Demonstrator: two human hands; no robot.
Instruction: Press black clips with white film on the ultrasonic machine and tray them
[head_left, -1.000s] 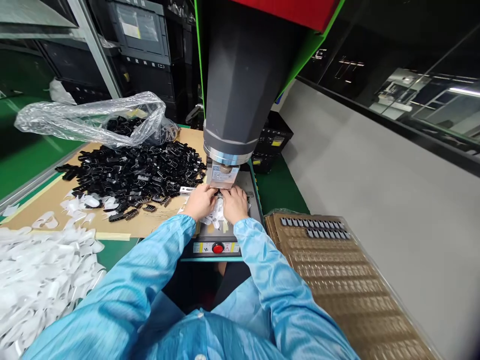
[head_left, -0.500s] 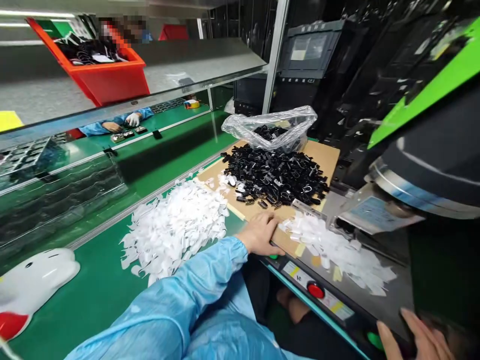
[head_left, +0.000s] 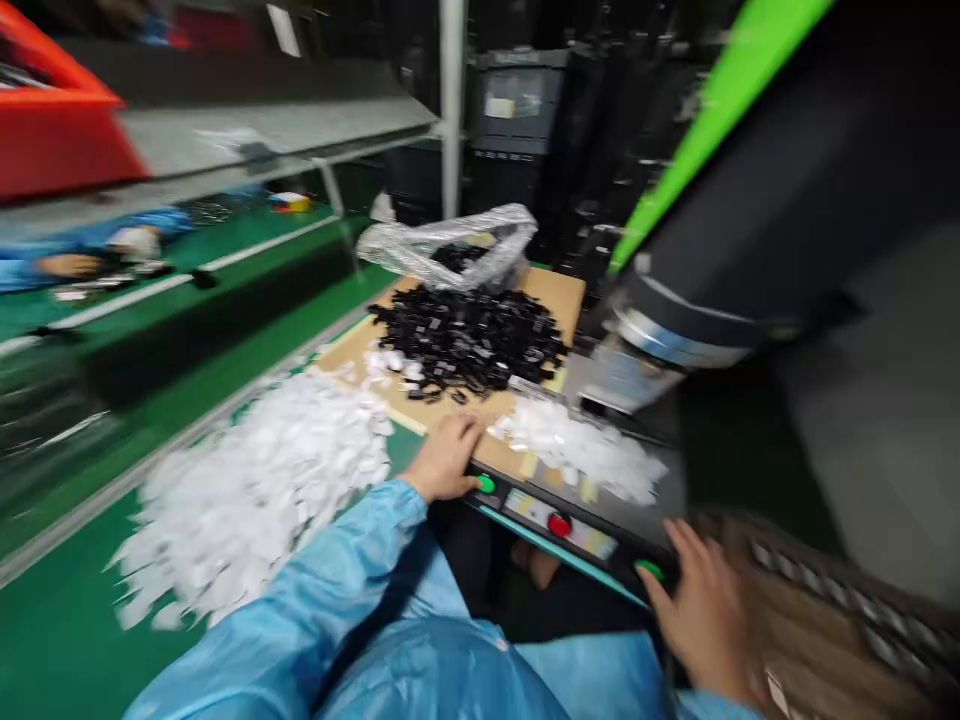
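Observation:
The picture is blurred by head motion. My left hand (head_left: 448, 460) rests on the left front corner of the machine base, its thumb beside a green button (head_left: 487, 485). My right hand (head_left: 697, 605) lies at the right front corner, fingers spread next to a second green button (head_left: 648, 569). A red button (head_left: 558, 523) sits between them on the control strip (head_left: 585, 540). White plastic pieces (head_left: 581, 450) lie on the base plate under the grey press head (head_left: 675, 335). Neither hand holds anything.
A pile of black clips (head_left: 469, 340) lies on cardboard (head_left: 559, 290) beside a clear bag (head_left: 450, 240). A heap of white pieces (head_left: 247, 490) covers the green bench. A brown tray (head_left: 840, 620) sits at right. Another person's hands (head_left: 97, 255) work across the bench.
Both hands left the white pieces under the press head and moved out to the base's front corners. The camera swung left, then partly back; my right hand is now fully in view.

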